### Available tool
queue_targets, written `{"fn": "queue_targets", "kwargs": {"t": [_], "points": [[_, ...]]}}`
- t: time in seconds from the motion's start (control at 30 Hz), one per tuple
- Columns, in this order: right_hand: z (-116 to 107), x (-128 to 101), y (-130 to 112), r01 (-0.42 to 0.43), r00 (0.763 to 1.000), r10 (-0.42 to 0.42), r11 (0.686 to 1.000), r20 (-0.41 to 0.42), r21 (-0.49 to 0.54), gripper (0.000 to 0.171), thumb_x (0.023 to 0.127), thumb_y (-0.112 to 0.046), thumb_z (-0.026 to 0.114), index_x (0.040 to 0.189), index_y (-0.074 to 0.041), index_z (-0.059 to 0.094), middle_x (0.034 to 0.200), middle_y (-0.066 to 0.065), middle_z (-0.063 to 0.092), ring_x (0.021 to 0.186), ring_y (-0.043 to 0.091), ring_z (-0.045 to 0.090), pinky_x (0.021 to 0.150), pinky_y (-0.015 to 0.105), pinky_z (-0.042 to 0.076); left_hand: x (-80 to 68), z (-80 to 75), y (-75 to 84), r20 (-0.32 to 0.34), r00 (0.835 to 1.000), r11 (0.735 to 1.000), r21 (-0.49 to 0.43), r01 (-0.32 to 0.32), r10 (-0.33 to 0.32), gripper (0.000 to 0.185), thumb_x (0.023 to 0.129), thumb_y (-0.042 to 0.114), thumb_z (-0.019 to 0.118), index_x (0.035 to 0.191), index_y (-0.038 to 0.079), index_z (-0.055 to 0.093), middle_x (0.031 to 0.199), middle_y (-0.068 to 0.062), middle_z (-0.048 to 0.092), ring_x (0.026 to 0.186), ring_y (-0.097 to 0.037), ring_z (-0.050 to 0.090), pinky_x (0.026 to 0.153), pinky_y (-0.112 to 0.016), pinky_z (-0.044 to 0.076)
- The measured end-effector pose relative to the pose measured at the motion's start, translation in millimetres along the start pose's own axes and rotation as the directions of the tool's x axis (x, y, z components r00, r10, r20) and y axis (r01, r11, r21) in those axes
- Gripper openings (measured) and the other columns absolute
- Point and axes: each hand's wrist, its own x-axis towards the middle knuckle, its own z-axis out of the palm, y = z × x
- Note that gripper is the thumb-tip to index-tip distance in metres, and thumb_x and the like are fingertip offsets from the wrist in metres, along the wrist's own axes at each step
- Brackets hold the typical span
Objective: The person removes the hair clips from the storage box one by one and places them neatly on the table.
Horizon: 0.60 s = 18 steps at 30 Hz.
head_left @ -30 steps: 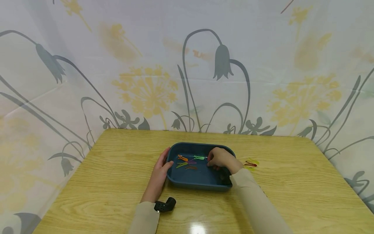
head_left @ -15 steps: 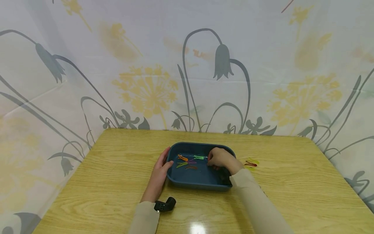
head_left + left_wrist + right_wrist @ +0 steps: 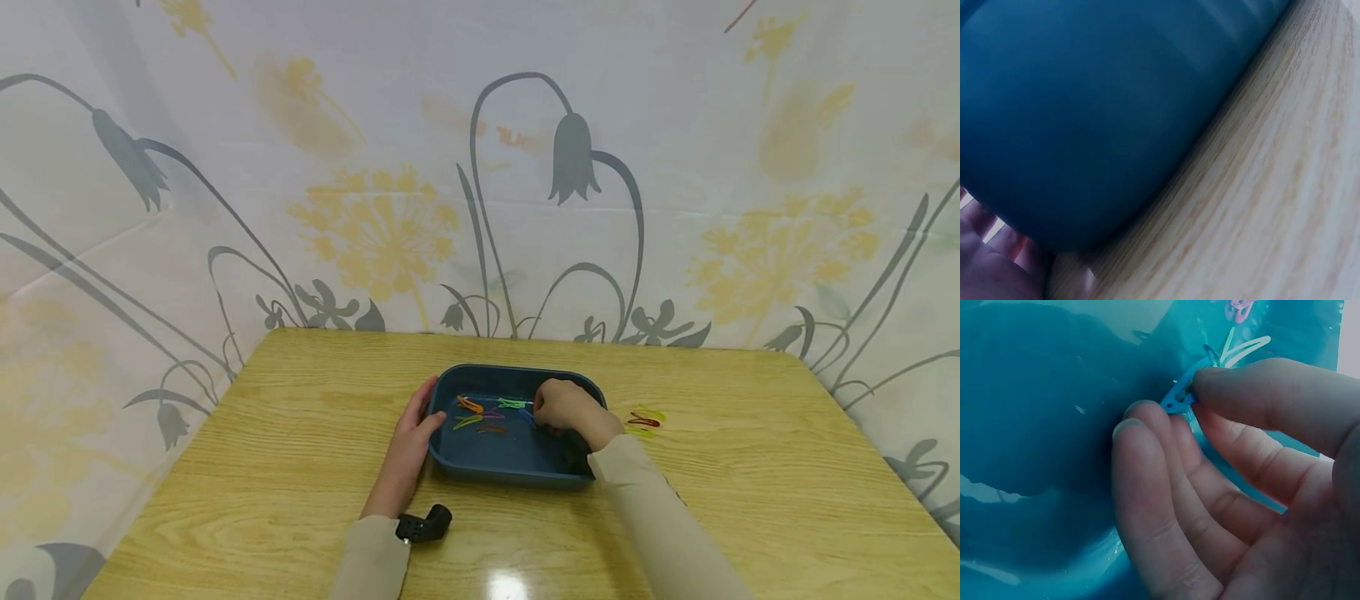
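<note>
A dark blue plastic tray [image 3: 510, 479] sits on the table. My left hand [image 3: 411, 425] grips its left side, thumb over the rim and fingers along the outer wall. Inside the tray my right hand [image 3: 570, 410] pinches a blue snap hair clip [image 3: 1185, 387] between thumb and index finger, near the right end. Left of it lie a mint green hair clip [image 3: 513, 403], an orange one, a purple one, a lime one and a brown one. In the right wrist view, the mint clip [image 3: 1249, 349] is just behind the blue clip.
Outside the tray, to its right, yellow and dark red hair clips [image 3: 645, 420] lie together on the wooden table [image 3: 315, 483]. A flower-patterned cloth [image 3: 420, 167] hangs behind the table. A black wrist camera [image 3: 424, 525] is strapped to the left wrist.
The blue hair clip now shows more to the left of the right fingertips, and the right hand has shifted only slightly. The left hand stays on the tray.
</note>
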Motion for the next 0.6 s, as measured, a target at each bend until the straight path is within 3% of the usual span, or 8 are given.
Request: {"fn": "queue_targets", "kwargs": {"t": [0.6], "points": [[-13,-10,-11,0.052,0.999,-0.051,0.998,-0.014,0.046,0.007,0.089,-0.015,0.056,0.085,-0.011,0.061,0.072,0.004,0.059,0.057,0.017,0.053,0.055,0.029,0.043,1.1,0.6,-1.4,-0.009,1.0,1.0,0.006,0.001,-0.001,0.053,0.094,0.013,0.047,0.144,0.019,0.03,0.149,0.002,0.028,0.138,-0.016,0.022,0.111,-0.042,0.02]]}}
